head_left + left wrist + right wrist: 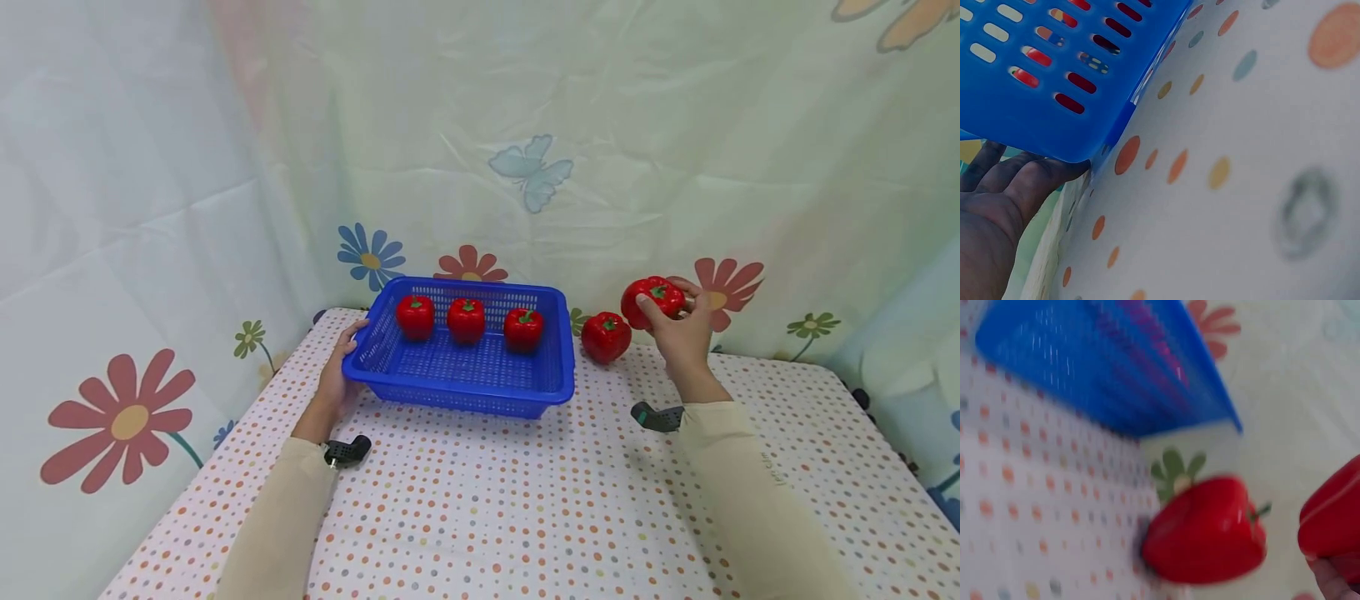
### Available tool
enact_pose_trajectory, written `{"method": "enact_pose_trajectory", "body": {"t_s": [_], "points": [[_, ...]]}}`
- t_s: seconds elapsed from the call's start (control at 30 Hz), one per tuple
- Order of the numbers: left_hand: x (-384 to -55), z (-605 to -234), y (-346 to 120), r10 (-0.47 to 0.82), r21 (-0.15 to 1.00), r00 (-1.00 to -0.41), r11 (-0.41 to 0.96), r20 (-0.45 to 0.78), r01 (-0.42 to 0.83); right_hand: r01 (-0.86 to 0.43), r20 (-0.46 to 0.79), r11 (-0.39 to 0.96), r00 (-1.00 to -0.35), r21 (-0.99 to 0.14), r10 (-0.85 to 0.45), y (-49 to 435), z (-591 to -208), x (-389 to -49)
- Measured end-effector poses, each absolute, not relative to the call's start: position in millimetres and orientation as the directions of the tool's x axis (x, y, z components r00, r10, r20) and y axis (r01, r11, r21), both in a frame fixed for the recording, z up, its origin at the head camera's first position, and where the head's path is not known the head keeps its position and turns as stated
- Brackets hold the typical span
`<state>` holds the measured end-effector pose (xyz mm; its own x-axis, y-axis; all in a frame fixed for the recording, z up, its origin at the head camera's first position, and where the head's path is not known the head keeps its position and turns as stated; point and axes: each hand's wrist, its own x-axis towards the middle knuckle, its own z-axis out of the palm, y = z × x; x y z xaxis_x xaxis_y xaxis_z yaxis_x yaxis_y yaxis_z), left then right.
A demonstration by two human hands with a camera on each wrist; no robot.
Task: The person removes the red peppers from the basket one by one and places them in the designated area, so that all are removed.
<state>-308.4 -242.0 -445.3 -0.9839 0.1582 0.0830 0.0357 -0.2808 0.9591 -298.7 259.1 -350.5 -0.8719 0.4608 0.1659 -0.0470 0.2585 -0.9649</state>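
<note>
A blue plastic basket (465,385) stands on the table with three red bell peppers in a row along its back half: a left one (416,317), a middle one (466,321) and a right one (523,330). My left hand (337,372) touches the basket's left side, its fingers fairly straight in the left wrist view. Held up in my right hand (686,334) is another red bell pepper (651,302), gripped between thumb and fingers above the table. Just left of it, a further bell pepper (606,337) sits on the table, right of the basket.
The table is covered by a dotted cloth (465,517). Behind it hangs a pale curtain (600,167) printed with flowers and a butterfly, and it continues along the left side. A black wrist device (347,451) is on the left sleeve, another (657,417) on the right.
</note>
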Motion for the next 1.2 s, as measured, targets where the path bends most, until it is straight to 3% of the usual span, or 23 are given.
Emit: {"method": "enact_pose_trajectory", "body": {"t_s": [0.3, 0.43, 0.63, 0.93, 1.2], "points": [[-308, -444, -242, 0.157, 0.963, -0.983, -0.264, 0.097, 0.053, 0.098, 0.070, 0.269, -0.830, -0.958, 0.553, 298, -382, -309], [-308, -445, -241, 0.165, 0.962, -0.981, -0.267, 0.106, 0.059, 0.187, 0.009, 0.284, -0.821, -0.940, 0.571, 317, -414, -324], [-308, -446, -241, 0.165, 0.958, -0.981, -0.282, 0.102, 0.052, 0.190, 0.033, 0.337, -0.829, -0.922, 0.558, 348, -465, -352], [-309, -444, -240, 0.157, 0.960, -0.983, -0.275, 0.096, 0.049, 0.245, -0.027, 0.368, -0.861, -0.897, 0.508, 319, -424, -316], [-309, -446, -241, 0.157, 0.961, -0.984, -0.271, 0.090, 0.045, 0.249, -0.035, 0.409, -0.886, -0.878, 0.463, 319, -416, -311]]}}
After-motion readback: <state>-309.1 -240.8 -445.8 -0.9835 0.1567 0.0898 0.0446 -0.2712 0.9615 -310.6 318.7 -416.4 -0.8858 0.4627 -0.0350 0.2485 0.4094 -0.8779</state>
